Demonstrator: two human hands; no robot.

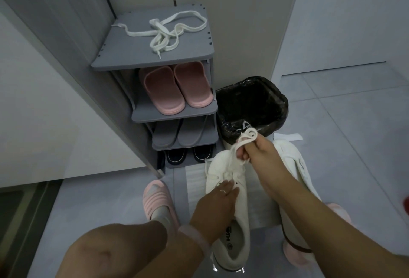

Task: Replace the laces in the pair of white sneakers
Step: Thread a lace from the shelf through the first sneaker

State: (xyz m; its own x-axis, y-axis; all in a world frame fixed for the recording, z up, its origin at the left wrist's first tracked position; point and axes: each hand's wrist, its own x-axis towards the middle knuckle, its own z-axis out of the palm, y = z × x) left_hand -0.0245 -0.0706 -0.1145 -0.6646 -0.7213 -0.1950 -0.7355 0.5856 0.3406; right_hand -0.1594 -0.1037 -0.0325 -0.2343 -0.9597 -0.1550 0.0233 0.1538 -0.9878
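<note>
One white sneaker (pixel 230 242) lies on the floor in front of me, toe pointing away. My left hand (pixel 215 202) rests on its upper, fingers laid over the eyelets. My right hand (pixel 257 148) grips a bunched white lace (pixel 243 139) that still runs down into the sneaker's front eyelets. The second white sneaker (pixel 294 160) lies to the right, partly hidden behind my right forearm. A loose white lace (pixel 168 32) lies tangled on top of the grey shoe rack (pixel 124 60).
The rack holds pink slippers (pixel 174 87), grey slippers (pixel 174 133) and dark shoes (pixel 188 156) on lower shelves. A bin lined with a black bag (pixel 252 105) stands right of the rack. My foot in a pink slipper (pixel 157 200) is at the left.
</note>
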